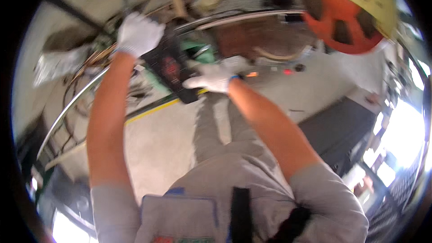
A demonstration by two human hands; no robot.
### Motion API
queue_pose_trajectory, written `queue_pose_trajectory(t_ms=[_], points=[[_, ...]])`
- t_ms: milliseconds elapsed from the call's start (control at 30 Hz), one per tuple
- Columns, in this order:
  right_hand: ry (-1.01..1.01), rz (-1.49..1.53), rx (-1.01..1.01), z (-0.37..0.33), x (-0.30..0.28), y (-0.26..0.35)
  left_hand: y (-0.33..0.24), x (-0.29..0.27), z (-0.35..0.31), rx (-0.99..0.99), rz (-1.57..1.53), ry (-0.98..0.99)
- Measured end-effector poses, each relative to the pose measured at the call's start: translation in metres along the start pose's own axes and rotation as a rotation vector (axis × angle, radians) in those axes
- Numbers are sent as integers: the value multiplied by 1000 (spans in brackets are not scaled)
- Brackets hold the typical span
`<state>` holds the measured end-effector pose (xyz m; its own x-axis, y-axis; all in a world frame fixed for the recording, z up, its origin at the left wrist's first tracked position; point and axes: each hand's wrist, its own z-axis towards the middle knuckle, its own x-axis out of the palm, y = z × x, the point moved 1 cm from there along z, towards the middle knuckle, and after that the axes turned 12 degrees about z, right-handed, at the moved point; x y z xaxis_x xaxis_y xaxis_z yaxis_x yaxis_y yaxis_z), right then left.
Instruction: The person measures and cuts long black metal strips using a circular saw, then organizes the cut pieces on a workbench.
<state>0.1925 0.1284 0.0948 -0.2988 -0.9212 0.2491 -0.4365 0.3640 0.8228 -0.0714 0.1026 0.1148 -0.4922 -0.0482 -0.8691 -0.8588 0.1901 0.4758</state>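
A flat black case-like object [168, 65] with a red patch hangs slanted in front of me, blurred by motion. Beside its upper left edge is my left hand [139, 33], in a white knit glove, its fingers closed. What those fingers hold is not clear; a thin dark line rises just above them. My right hand [211, 77], gloved likewise with a blue cuff edge, reaches to the object's lower right edge. Its thumb lies over that edge, with the fingers spread apart from it. Behind the object shows some green material [202, 51].
A yellow machine housing with a red-orange spoked wheel [344, 29] stands at upper right. Cables [96, 58] and clear plastic [58, 67] lie at left. A curved metal rail [67, 112] and a yellow-edged strip [153, 109] cross the area. A dark grey panel [339, 128] lies at right.
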Motion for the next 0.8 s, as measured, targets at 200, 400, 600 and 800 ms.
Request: queue_pose_trajectory(t_ms=[200, 400, 600, 800], points=[[-99, -307, 194, -11, 2, -6, -2, 34, -25, -79, -73, -70], [-222, -104, 251, -4, 7, -47, -15, 41, -14, -74, -89, -229], [-200, -37, 206, 1, 16, -45, -9, 48, -31, -214, -115, -196], [-209, -17, 167, 3, 12, -51, -26, 25, -28, -674, -187, 367]])
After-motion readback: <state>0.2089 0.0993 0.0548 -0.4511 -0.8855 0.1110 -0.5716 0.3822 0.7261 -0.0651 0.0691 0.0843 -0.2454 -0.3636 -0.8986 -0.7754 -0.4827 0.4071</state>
